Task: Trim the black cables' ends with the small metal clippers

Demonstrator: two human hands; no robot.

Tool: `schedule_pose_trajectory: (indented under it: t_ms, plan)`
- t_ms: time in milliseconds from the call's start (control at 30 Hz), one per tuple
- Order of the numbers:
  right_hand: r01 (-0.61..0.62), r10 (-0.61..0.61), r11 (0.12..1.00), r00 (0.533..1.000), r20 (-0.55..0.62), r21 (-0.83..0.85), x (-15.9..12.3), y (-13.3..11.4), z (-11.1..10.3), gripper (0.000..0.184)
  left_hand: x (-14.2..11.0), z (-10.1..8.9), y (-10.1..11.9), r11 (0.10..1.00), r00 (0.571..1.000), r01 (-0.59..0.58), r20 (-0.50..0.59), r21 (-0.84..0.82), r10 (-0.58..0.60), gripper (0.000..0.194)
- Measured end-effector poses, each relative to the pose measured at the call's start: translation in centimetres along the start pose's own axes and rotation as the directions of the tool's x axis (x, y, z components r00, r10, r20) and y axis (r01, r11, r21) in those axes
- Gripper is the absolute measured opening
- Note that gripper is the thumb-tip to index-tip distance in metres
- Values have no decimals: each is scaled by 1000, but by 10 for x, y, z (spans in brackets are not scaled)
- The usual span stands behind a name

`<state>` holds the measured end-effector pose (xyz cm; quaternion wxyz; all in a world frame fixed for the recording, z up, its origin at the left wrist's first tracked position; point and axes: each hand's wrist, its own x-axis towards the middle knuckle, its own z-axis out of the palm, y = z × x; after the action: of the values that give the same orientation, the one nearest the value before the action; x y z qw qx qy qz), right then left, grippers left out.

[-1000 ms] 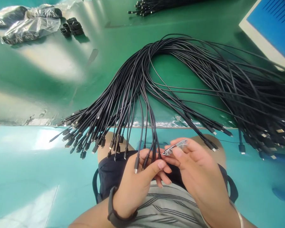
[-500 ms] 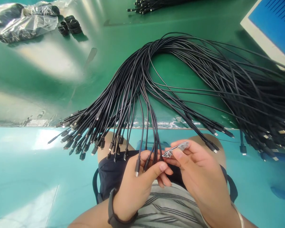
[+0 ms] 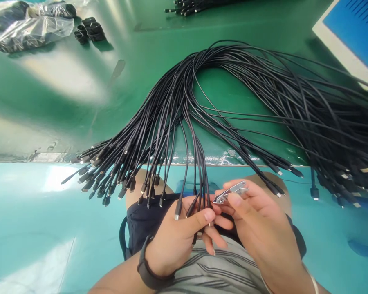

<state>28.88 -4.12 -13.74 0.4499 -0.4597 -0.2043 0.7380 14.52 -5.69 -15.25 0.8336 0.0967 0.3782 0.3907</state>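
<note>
Several black USB cables (image 3: 199,163) hang over the table edge into my left hand (image 3: 178,232). Its thumb and fingers close around their connector ends, and metal tips stick out between the fingers. My right hand (image 3: 257,220) pinches a silver nail clipper (image 3: 231,192) between thumb and fingers. The clipper's jaws point left, close beside one connector (image 3: 209,207) in my left hand; whether they touch it I cannot tell. Many more cables of the bundle (image 3: 184,77) arch over the table, with loose ends (image 3: 107,179) hanging to the left.
The green table (image 3: 135,73) ends just before my lap. More cable ends (image 3: 340,175) blur together at the right. A blue and white box (image 3: 355,36) stands at the back right. Plastic bags (image 3: 37,32) and black coils (image 3: 92,30) lie at the back left; another cable bundle (image 3: 190,7) lies behind.
My right hand and the nail clipper have shifted slightly right, away from my left hand. The left fingers have spread a little, and more connector ends show below the thumb.
</note>
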Motion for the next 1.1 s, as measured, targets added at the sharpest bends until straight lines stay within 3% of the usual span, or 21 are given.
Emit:
schedule_pose_trajectory:
  t_ms: [67,300,567,767,900,1000,1100]
  plan:
    - [-2,1,999,1000,-28,-38,0,5,-1,14,-1,2,-1,998,997,-30,-71,51,34,14]
    - [5,-11,998,996,91,66,-4,11,6,8,0,9,-4,974,966,-85,-223,210,132,20]
    - [34,-34,999,999,8,0,-5,8,10,10,0,15,-3,966,950,-72,-279,249,143,24]
    - [22,-21,999,999,-24,34,-2,11,7,15,0,12,-6,962,957,-72,-253,262,141,24]
    - [-27,24,999,997,79,35,2,8,2,17,2,8,-4,956,971,-14,-225,293,84,25]
    - [-70,87,993,978,187,-95,4,1,-1,14,1,6,-2,950,991,36,-137,310,7,27]
    - [67,-38,913,996,80,-403,5,-12,-7,11,-4,5,1,963,998,57,-16,263,-54,31]
